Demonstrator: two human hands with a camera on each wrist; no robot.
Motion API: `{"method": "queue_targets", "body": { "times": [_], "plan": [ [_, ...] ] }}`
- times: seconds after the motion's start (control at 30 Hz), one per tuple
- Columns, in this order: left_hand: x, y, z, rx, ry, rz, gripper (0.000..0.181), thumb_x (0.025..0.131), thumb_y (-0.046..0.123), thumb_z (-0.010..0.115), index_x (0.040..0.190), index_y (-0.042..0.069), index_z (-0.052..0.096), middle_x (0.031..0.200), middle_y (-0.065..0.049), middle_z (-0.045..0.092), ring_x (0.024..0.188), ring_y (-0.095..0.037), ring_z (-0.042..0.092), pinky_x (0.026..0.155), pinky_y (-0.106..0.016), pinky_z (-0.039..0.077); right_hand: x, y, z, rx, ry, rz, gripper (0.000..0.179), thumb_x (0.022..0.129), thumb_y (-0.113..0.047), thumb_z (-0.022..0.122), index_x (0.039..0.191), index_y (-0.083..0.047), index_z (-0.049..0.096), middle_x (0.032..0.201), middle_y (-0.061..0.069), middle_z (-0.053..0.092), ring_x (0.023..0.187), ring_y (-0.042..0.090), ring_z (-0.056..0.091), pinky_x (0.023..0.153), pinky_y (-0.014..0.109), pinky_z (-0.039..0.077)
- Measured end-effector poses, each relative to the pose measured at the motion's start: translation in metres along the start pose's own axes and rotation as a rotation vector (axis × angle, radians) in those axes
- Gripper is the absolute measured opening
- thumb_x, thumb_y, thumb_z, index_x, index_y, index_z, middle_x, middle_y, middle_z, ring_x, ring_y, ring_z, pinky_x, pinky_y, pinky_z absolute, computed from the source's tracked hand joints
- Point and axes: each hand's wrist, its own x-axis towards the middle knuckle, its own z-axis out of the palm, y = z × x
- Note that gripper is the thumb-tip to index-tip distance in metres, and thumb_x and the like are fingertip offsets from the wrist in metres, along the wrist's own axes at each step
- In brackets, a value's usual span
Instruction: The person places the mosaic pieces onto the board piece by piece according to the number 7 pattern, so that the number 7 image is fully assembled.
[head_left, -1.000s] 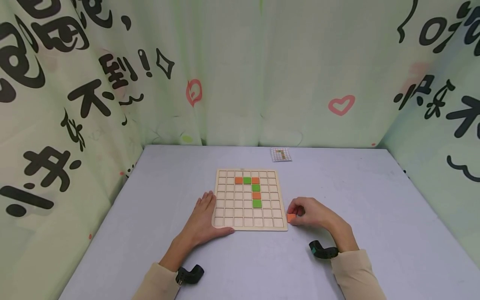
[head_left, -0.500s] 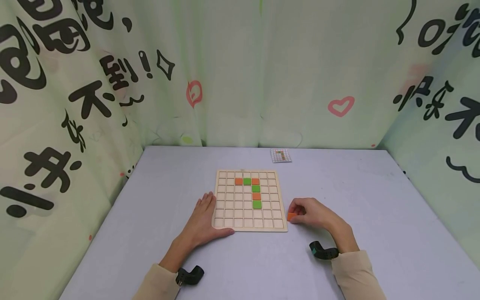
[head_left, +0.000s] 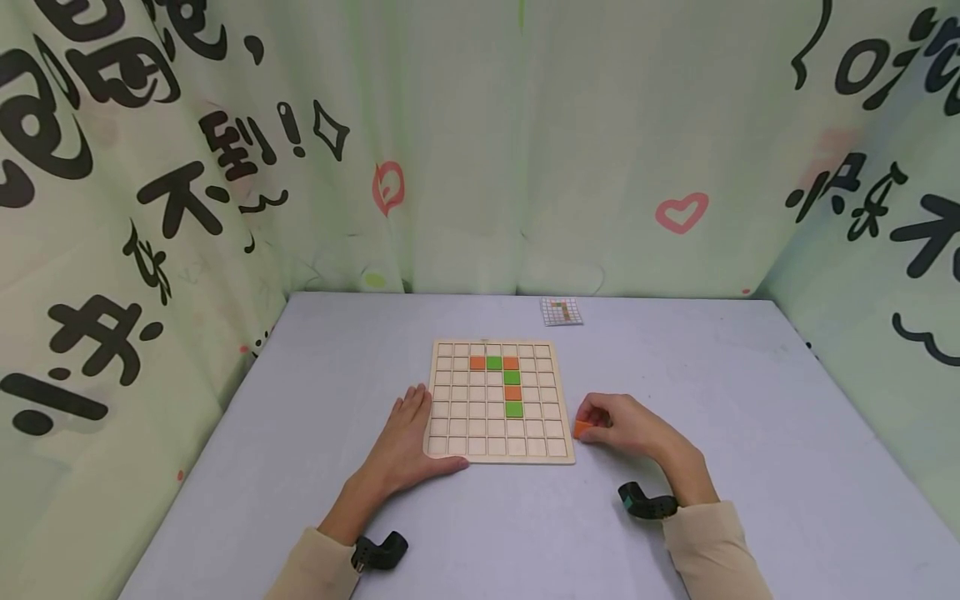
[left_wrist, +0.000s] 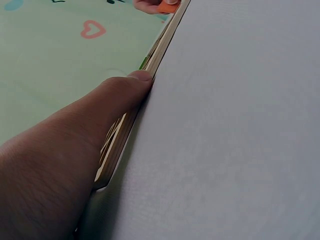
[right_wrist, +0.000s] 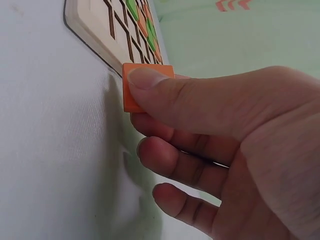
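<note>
A wooden grid board (head_left: 480,457) lies on the table. Orange tiles and green tiles (head_left: 513,409) alternate in its cells, running along a short row and then down one column. My left hand (head_left: 401,437) rests against the board's left side with fingers straight, its thumb (left_wrist: 137,82) along the front edge. Just off the right side of the board, my right hand (head_left: 622,425) pinches a square orange tile (right_wrist: 131,103) between thumb and forefinger. The other fingers (right_wrist: 157,155) of that hand are loosely curled below the tile.
A small card (head_left: 561,312) printed with a grid and a similar stepped pattern lies behind the board near the table's back edge. The table has a pale cloth (head_left: 360,350). Printed curtains (head_left: 465,167) rise behind it and at both sides.
The orange tile has turned and tilted a little in my right fingers, while that hand stays beside the board. My left hand and the placed tiles have not moved.
</note>
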Motion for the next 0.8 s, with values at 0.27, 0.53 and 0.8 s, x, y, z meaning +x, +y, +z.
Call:
{"method": "queue_targets", "body": {
  "times": [0.27, 0.53, 0.8],
  "plan": [
    [0.000, 0.000, -0.001, -0.003, -0.003, -0.003, 0.122, 0.072, 0.071, 0.073, 0.157, -0.003, 0.025, 0.166, -0.020, 0.020, 0.157, -0.033, 0.015, 0.129, -0.049, 0.015, 0.002, -0.006, 0.001, 0.001, 0.013, -0.001, 0.015, 0.087, -0.014, 0.077, 0.097, -0.013, 0.065, 0.085, -0.003, 0.062, 0.080, 0.014, 0.054, 0.068, 0.021, 0.047],
    [-0.001, 0.001, 0.000, 0.004, -0.006, -0.004, 0.122, 0.073, 0.071, 0.073, 0.156, -0.003, 0.025, 0.166, -0.020, 0.021, 0.156, -0.033, 0.016, 0.128, -0.050, 0.016, 0.008, -0.016, 0.002, 0.011, 0.008, -0.008, 0.014, 0.088, -0.016, 0.076, 0.096, -0.015, 0.065, 0.085, -0.003, 0.062, 0.081, 0.013, 0.055, 0.070, 0.022, 0.047],
    [0.000, 0.000, 0.000, 0.007, -0.005, -0.005, 0.123, 0.072, 0.072, 0.073, 0.157, -0.003, 0.025, 0.166, -0.020, 0.021, 0.157, -0.033, 0.016, 0.128, -0.049, 0.016, 0.017, -0.030, 0.004, 0.032, 0.003, -0.027, 0.015, 0.088, -0.015, 0.077, 0.096, -0.014, 0.064, 0.085, -0.002, 0.062, 0.082, 0.015, 0.055, 0.070, 0.023, 0.047]
  ]
}}
